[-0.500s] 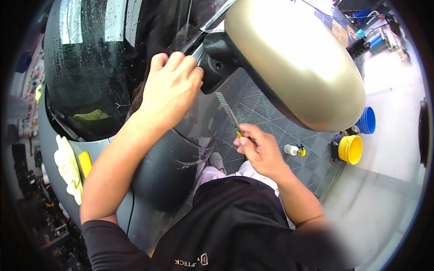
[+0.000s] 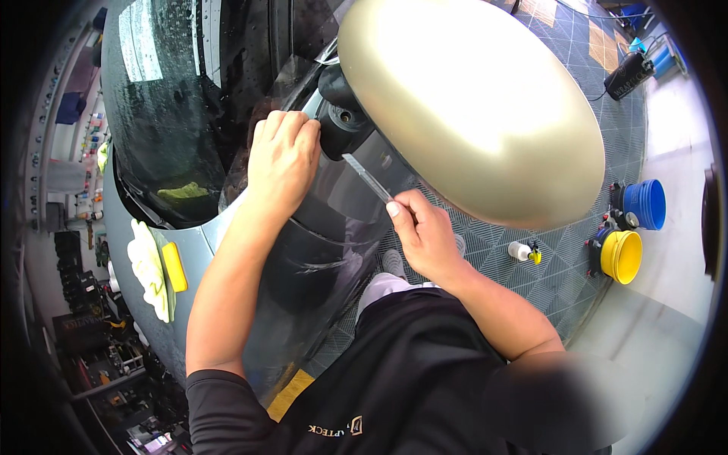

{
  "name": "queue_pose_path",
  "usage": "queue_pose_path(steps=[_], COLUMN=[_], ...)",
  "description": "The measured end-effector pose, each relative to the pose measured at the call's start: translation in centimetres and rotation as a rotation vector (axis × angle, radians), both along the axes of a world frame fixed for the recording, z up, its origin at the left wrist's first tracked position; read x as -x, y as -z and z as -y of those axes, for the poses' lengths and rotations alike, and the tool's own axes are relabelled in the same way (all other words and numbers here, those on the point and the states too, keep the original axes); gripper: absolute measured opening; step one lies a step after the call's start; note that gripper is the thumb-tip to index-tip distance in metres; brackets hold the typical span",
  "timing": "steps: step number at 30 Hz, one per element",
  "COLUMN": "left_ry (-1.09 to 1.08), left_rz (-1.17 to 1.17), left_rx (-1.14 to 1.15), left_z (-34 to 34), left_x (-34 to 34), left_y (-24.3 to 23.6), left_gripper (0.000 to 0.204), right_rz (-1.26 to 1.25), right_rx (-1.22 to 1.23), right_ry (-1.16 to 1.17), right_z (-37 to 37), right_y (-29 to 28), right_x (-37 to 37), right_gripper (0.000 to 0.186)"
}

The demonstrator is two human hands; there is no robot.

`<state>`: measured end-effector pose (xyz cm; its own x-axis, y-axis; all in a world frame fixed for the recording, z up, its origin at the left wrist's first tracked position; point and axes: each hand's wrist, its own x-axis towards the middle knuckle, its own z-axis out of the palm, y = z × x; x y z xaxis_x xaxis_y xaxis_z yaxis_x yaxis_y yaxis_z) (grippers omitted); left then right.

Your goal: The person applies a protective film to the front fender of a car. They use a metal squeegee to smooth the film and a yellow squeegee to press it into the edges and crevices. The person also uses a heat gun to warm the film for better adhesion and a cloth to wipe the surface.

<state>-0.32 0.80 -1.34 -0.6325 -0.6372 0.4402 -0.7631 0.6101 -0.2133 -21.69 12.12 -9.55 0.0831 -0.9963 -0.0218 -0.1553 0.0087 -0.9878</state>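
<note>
My left hand (image 2: 284, 159) is closed at the black base of the side mirror (image 2: 345, 125), its fingertips curled out of sight against the car. Clear film (image 2: 236, 178) shows beside that hand and reaches over the dark fender. In my right hand (image 2: 426, 231) is a snap-off utility knife (image 2: 368, 178), its long blade slanting up and left. The blade tip lies just below the mirror base; whether it touches anything cannot be told. A large gold mirror housing (image 2: 478, 106) bulges out above my right hand.
A yellow squeegee (image 2: 174, 267) and a pale green cloth (image 2: 149, 269) rest on the car. A spray bottle (image 2: 519, 251), a yellow bucket (image 2: 622, 258) and a blue bucket (image 2: 644, 205) stand on the tiled floor. Farther back is a black cylinder (image 2: 628, 76).
My view has shifted. The knife now sits closer to my left hand, its blade more tilted to the left. My left hand stays by the mirror base.
</note>
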Motion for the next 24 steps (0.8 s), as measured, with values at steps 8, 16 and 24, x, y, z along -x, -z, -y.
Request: queue_pose_path(steps=[8, 16, 24], left_ry=[0.1, 0.178, 0.304], left_rz=[0.04, 0.059, 0.273], left_rx=[0.04, 0.149, 0.293], left_z=[1.5, 5.8, 13.5], left_x=[0.0, 1.3, 4.0], left_y=[0.0, -3.4, -7.5], left_gripper=[0.02, 0.017, 0.017], right_rz=[0.065, 0.122, 0.094], right_rx=[0.118, 0.02, 0.044], right_ry=[0.132, 0.154, 0.077], right_z=[0.9, -2.9, -5.7], right_y=[0.4, 1.4, 2.7], right_x=[-2.7, -1.1, 1.3], right_gripper=[0.018, 0.015, 0.018])
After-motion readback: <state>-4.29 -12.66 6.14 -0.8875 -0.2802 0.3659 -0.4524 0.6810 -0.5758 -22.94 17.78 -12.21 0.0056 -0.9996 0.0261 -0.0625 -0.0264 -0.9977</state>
